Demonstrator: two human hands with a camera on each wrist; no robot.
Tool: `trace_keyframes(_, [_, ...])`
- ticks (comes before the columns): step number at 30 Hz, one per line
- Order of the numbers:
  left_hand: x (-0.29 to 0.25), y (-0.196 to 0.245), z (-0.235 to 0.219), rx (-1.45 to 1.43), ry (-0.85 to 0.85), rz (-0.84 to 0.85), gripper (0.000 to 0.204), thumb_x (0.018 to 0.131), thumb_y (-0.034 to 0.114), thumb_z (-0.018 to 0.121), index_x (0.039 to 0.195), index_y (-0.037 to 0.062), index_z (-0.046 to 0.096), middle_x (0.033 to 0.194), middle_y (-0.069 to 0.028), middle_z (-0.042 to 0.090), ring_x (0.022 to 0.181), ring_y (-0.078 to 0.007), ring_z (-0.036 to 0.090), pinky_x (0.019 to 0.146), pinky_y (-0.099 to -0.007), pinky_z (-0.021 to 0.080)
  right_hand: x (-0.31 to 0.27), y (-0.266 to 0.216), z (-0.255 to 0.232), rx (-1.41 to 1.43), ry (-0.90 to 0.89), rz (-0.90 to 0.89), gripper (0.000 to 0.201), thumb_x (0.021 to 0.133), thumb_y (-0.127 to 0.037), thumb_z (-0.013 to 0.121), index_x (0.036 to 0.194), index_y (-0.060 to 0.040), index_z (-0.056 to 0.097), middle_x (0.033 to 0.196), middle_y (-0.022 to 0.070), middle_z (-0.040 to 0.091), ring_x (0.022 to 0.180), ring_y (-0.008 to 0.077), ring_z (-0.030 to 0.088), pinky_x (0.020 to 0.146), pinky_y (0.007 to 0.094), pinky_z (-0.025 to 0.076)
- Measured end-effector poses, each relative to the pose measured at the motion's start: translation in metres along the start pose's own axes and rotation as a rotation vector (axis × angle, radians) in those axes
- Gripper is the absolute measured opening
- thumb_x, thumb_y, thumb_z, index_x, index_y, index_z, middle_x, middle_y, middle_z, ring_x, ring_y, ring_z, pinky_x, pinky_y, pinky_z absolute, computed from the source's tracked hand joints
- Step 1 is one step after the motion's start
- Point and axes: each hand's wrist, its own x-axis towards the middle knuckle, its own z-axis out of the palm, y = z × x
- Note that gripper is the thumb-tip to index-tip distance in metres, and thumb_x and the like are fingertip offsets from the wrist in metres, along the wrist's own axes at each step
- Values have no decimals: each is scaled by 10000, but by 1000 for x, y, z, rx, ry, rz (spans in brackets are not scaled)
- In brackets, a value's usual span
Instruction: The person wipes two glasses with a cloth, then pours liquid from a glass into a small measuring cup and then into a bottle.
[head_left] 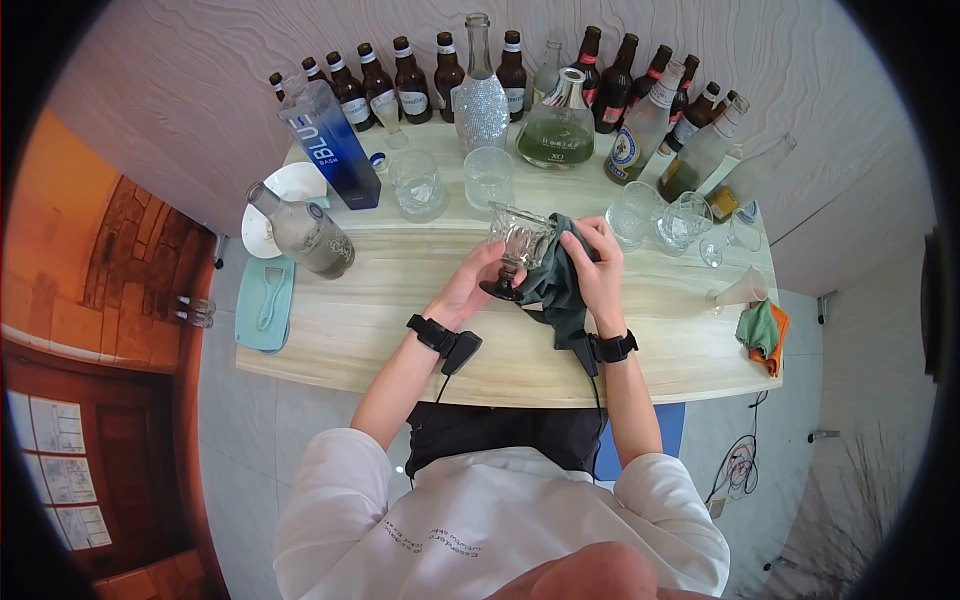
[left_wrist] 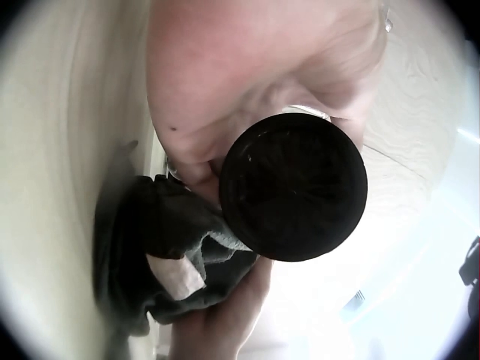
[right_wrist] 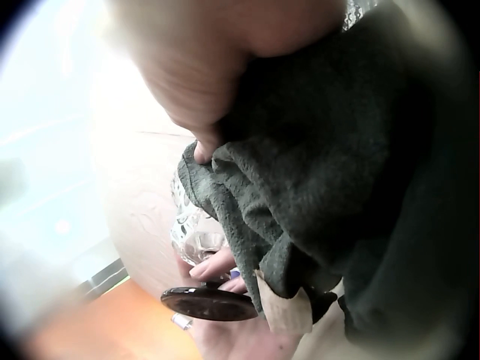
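Over the table's middle, my left hand (head_left: 466, 288) holds a clear faceted glass goblet (head_left: 518, 240) with a dark stem and foot. The goblet leans, its mouth up and away from me. In the left wrist view the round black foot (left_wrist: 294, 187) faces the camera and hides most of the fingers. My right hand (head_left: 600, 276) grips a dark green cloth (head_left: 558, 290) against the side of the bowl, its lower end hanging toward the table. A pale tag (right_wrist: 285, 304) shows on the cloth in the right wrist view, where the goblet's bowl is partly covered.
Behind stand two tumblers (head_left: 489, 178), a glittery bottle (head_left: 482, 110), a green decanter (head_left: 557, 135) and several brown bottles. At left are a blue bottle (head_left: 335, 150), a clear bottle (head_left: 315, 240) and a peeler (head_left: 270, 298) on a teal board. More glasses (head_left: 685, 222) and folded cloths (head_left: 762, 335) lie right.
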Motion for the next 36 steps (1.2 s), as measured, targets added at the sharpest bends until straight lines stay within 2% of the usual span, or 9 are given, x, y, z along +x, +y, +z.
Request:
trace_keyframes(7, [5,1,-1,-4,-107,-64,681,1071,664,371,1311,73,611,1056,-28,684,813,-150,623,763,-301,457,-1,-2,3,-25,47,-64,171,941,-58,735,1077,40,704,1007,98,619,947,235,613,855,307,484])
trace_keyframes(10, [8,-4,-4,50,-21,-95,707,1070,684,333,1313,77,603,1059,-39,688,835,-154,644,778,-299,473,-2,4,2,-50,56,-72,161,949,-56,723,1081,30,689,1033,106,603,979,255,608,870,319,483])
trace_keyframes(13, [11,-4,-11,50,-31,-118,682,1043,684,433,1300,75,606,1057,-36,687,865,-142,652,802,-284,496,-2,5,2,-66,45,-90,164,943,-59,732,1076,27,692,1044,108,597,993,257,604,872,324,484])
trace_keyframes(19, [4,2,10,243,113,36,491,968,438,734,1271,72,612,1049,-11,678,882,-106,640,819,-270,524,-4,-4,3,-102,-34,-112,179,908,-51,767,1059,19,701,1034,99,592,975,243,606,851,330,490])
trace_keyframes(22, [5,1,3,219,128,9,488,941,380,771,1284,80,600,1045,5,672,869,-87,624,799,-264,527,-4,-7,5,-77,-23,-118,169,886,-42,786,1033,8,719,1037,92,594,941,230,612,828,328,497])
trace_keyframes(25, [4,2,4,77,152,4,454,957,387,751,1264,84,609,1042,3,673,871,-100,638,794,-265,529,-3,-10,10,178,61,65,174,867,-30,799,1028,-2,737,1030,87,601,899,222,620,810,324,501])
trace_keyframes(31, [8,-7,-12,-75,133,-5,621,990,550,649,1364,58,590,1210,-64,704,1001,-162,671,915,-340,530,-3,-8,2,-18,-203,-116,181,800,-40,842,963,-24,764,953,71,633,887,223,636,799,330,512])
trace_keyframes(34, [4,-1,-7,-58,168,-24,711,994,627,586,1410,51,571,1296,-91,688,1091,-192,673,984,-371,511,-5,-17,5,-13,-273,-67,173,781,-50,853,930,-27,767,932,72,646,893,229,643,800,336,517])
trace_keyframes(36, [5,-5,-11,-76,195,-41,625,954,561,690,1339,76,603,1144,-47,705,1001,-144,673,877,-316,532,-6,-16,6,-16,-254,-73,171,793,-43,848,937,-21,758,941,73,654,884,231,644,791,337,514])
